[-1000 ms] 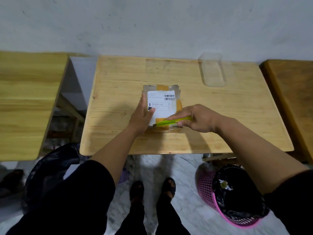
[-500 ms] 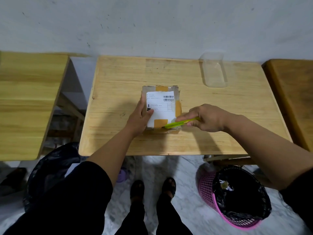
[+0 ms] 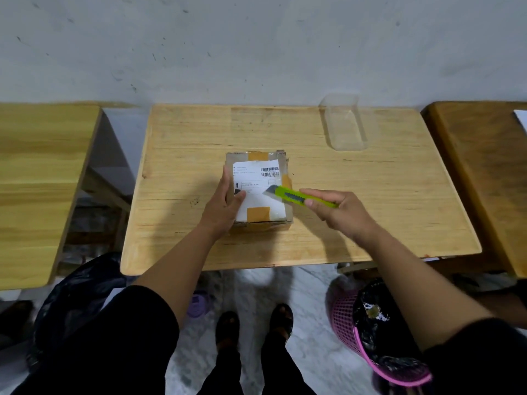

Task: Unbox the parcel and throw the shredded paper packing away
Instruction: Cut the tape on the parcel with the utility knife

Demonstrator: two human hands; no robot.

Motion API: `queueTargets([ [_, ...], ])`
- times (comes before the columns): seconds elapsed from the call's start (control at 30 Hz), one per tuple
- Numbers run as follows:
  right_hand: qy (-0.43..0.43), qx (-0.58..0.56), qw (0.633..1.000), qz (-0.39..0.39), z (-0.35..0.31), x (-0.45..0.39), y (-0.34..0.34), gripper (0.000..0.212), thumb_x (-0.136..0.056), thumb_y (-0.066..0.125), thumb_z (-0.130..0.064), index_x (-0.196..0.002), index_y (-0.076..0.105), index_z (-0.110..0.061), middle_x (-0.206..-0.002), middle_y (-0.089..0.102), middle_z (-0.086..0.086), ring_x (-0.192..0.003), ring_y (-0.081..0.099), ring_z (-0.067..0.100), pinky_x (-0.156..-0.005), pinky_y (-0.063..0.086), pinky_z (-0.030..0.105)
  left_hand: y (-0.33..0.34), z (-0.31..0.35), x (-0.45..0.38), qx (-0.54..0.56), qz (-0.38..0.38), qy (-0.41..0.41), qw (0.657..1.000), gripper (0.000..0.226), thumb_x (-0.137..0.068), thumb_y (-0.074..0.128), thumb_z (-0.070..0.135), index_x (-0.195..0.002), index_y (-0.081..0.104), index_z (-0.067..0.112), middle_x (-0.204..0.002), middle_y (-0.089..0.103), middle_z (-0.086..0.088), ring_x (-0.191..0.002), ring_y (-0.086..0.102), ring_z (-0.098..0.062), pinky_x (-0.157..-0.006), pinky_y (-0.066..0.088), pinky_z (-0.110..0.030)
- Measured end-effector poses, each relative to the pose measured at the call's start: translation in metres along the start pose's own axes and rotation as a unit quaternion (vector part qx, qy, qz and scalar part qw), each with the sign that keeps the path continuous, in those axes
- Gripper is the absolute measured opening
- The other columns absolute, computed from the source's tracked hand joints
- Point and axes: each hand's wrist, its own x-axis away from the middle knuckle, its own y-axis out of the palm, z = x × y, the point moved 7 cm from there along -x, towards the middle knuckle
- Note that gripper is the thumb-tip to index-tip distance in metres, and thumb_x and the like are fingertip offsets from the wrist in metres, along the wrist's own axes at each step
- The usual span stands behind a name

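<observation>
A small cardboard parcel [image 3: 262, 206] with a white shipping label and brown tape lies shut on the middle wooden table [image 3: 370, 212]. My left hand [image 3: 225, 206] holds its left side, with the thumb on the label. My right hand [image 3: 339, 212] grips a green box cutter [image 3: 296, 196] just right of the parcel. The cutter's blade tip is over the right part of the lid. No shredded paper shows.
A clear plastic container [image 3: 346, 124] stands at the table's back right. A pink bin with a black liner [image 3: 379, 337] sits on the floor at the right, a black bag [image 3: 77, 297] at the left. Other wooden tables flank both sides.
My right hand has moved the cutter from the parcel's near edge up and to the right, to its right side. My left hand has stayed on the parcel.
</observation>
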Motion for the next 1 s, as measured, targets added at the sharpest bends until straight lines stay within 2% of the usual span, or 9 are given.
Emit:
queueTargets([
  [0.1,0.044,-0.126,0.986,0.095,0.028,0.001,0.021,0.03,-0.083,0.066,-0.019,-0.113,0.066,-0.019,-0.05,0.04,-0.004,-0.037,0.026,0.004,-0.035,0.025,0.014,0.0,-0.001,-0.001,-0.003,0.001,-0.005,1.0,0.07,-0.096,0.044,0.037,-0.146,-0.005,0.04,-0.154,0.023,0.011,-0.133,0.036,-0.011,-0.106,0.034,-0.033],
  [0.3,0.068,-0.18,0.968,0.16,0.047,0.008,0.041,0.028,-0.086,0.064,-0.023,-0.113,0.065,-0.029,-0.047,0.049,-0.019,-0.042,0.04,-0.002,-0.047,0.032,0.008,-0.001,0.0,0.0,-0.02,0.006,-0.004,1.0,0.07,-0.096,0.044,0.038,-0.146,-0.005,0.038,-0.155,0.021,0.011,-0.129,0.034,-0.007,-0.101,0.032,-0.028],
  [0.37,0.067,-0.152,0.973,0.158,0.047,0.007,0.041,0.029,-0.087,0.06,-0.022,-0.115,0.064,-0.03,-0.049,0.052,-0.024,-0.047,0.044,-0.004,-0.053,0.033,0.008,0.0,-0.001,-0.001,-0.021,0.006,-0.004,1.0,0.07,-0.096,0.044,0.038,-0.146,-0.006,0.039,-0.155,0.021,0.011,-0.132,0.034,-0.011,-0.102,0.032,-0.029],
  [0.43,0.067,-0.143,0.978,0.139,0.044,0.009,0.042,0.032,-0.09,0.055,-0.019,-0.12,0.06,-0.031,-0.047,0.049,-0.021,-0.042,0.038,-0.002,-0.047,0.031,0.009,-0.001,-0.002,-0.001,-0.019,0.006,-0.004,1.0,0.07,-0.096,0.044,0.038,-0.146,-0.006,0.04,-0.154,0.022,0.012,-0.132,0.036,-0.013,-0.105,0.035,-0.033],
  [0.53,0.065,-0.19,0.976,0.079,0.036,0.016,0.051,0.039,-0.096,0.046,-0.013,-0.131,0.048,-0.028,-0.056,0.047,-0.007,-0.039,0.032,0.002,-0.037,0.028,0.014,-0.001,-0.001,-0.001,-0.013,0.006,0.0,1.0,0.07,-0.096,0.044,0.036,-0.146,-0.005,0.039,-0.153,0.024,0.013,-0.131,0.037,-0.011,-0.102,0.035,-0.03],
  [0.6,0.071,-0.223,0.971,0.044,0.033,0.019,0.057,0.043,-0.097,0.041,-0.009,-0.137,0.039,-0.025,-0.065,0.043,0.003,-0.04,0.035,0.004,-0.038,0.03,0.015,0.0,-0.001,-0.001,-0.014,0.008,0.001,1.0,0.07,-0.096,0.044,0.036,-0.146,-0.005,0.039,-0.153,0.025,0.012,-0.131,0.037,-0.012,-0.099,0.034,-0.028],
  [0.73,0.113,-0.286,0.951,0.017,0.037,0.02,0.062,0.049,-0.096,0.038,-0.006,-0.141,0.034,-0.027,-0.074,0.047,0.005,-0.048,0.044,0.007,-0.046,0.031,0.021,-0.001,0.0,-0.001,-0.016,0.01,0.001,1.0,0.069,-0.096,0.044,0.035,-0.147,-0.003,0.038,-0.153,0.026,0.012,-0.132,0.037,-0.012,-0.099,0.033,-0.027],
  [0.9,0.116,-0.22,0.967,0.048,0.044,0.027,0.056,0.047,-0.095,0.045,-0.006,-0.139,0.037,-0.023,-0.079,0.058,0.003,-0.055,0.055,0.008,-0.048,0.047,0.021,-0.001,0.006,0.003,-0.009,0.003,0.011,1.0,0.068,-0.097,0.043,0.032,-0.148,-0.002,0.034,-0.15,0.03,0.012,-0.122,0.033,-0.001,-0.095,0.03,-0.023],
  [1.0,0.082,-0.145,0.979,0.119,0.041,0.034,0.044,0.042,-0.091,0.055,-0.01,-0.13,0.048,-0.025,-0.096,0.065,-0.002,-0.074,0.061,0.009,-0.068,0.053,0.016,-0.002,0.003,0.002,-0.01,0.003,0.009,1.0,0.068,-0.097,0.043,0.034,-0.147,-0.003,0.037,-0.152,0.026,0.012,-0.13,0.033,-0.005,-0.101,0.032,-0.028],
])
